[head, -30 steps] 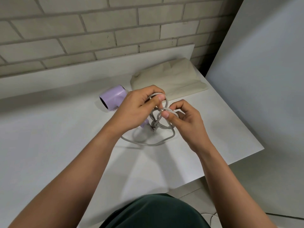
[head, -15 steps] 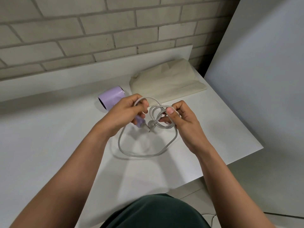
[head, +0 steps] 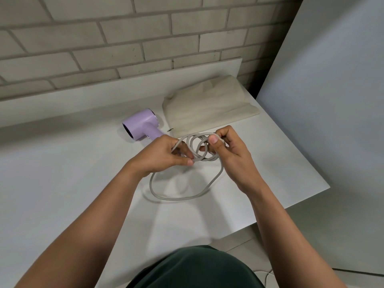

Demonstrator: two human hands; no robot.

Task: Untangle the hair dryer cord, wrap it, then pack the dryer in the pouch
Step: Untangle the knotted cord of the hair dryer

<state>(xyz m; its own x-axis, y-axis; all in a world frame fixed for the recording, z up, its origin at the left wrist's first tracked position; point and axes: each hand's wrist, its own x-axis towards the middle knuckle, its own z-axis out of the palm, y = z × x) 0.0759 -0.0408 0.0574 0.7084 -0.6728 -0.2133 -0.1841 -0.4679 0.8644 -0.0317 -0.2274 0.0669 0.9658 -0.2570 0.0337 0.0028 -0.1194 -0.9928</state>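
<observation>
A lilac hair dryer (head: 141,124) lies on its side on the white table (head: 62,173), its barrel opening facing left. Its grey cord (head: 180,197) trails in a wide loop on the table and rises into several small coils between my hands. My left hand (head: 164,156) pinches the coils at their lower left. My right hand (head: 226,148) grips them at the upper right, thumb on top. A beige fabric pouch (head: 207,109) lies flat behind my hands, at the table's far right. The plug is hidden.
A grey brick wall (head: 124,38) stands behind the table, with a low white ledge (head: 83,100) along its foot. A large white panel (head: 332,100) rises at the right. The table's right edge runs close beside my right forearm.
The coils have spread from a tight knot into looser rings. My left hand has dropped and moved left off the dryer handle, which now shows. The big loop on the table has widened.
</observation>
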